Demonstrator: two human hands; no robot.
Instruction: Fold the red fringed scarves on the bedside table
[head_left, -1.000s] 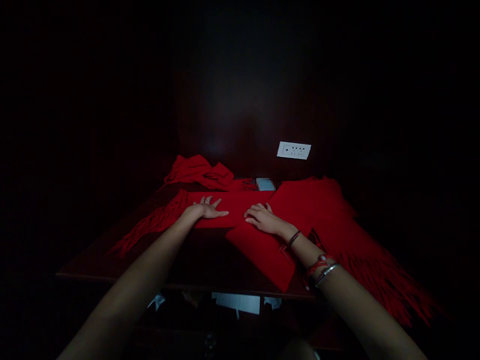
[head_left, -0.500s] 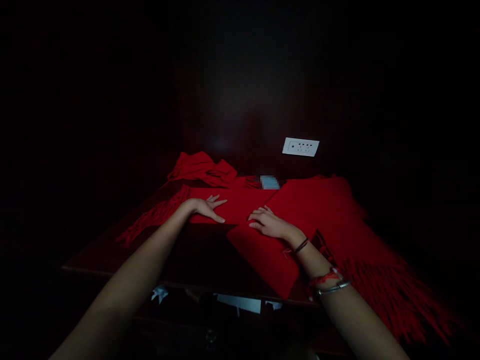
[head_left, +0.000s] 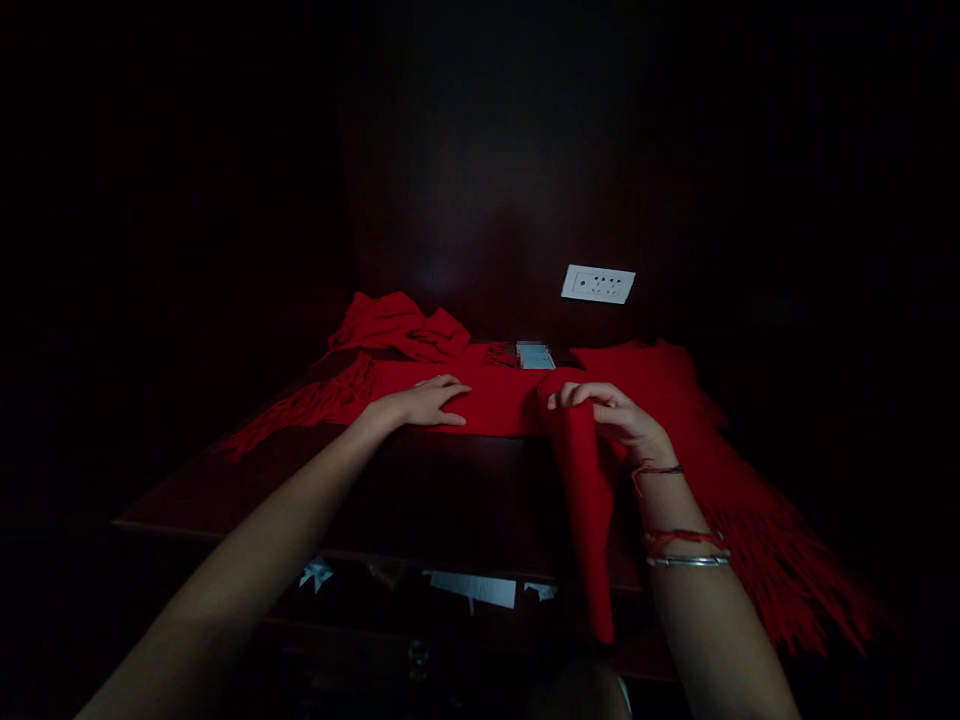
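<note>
A red scarf (head_left: 502,402) lies as a flat strip across the dark table (head_left: 375,490), its fringe (head_left: 300,402) spread to the left. My left hand (head_left: 431,402) rests on this strip with fingers stretched out. Farther right, my right hand (head_left: 604,405) pinches a fold of the red scarf and lifts it a little; the lifted part hangs down past the table's front edge. Behind my right forearm a wide red cloth with long fringe (head_left: 795,570) drapes over the right side. Whether it is the same scarf I cannot tell.
Another red scarf (head_left: 405,328) lies crumpled at the back left. A small pale screen-like object (head_left: 535,356) sits by the wall, beneath a white power socket (head_left: 598,284). Below the table edge are white papers (head_left: 472,589). The surroundings are very dark.
My right hand has taken hold of the scarf's fold and moved right, lifting it from the table so it hangs down. My left hand has shifted slightly right, still on the strip.
</note>
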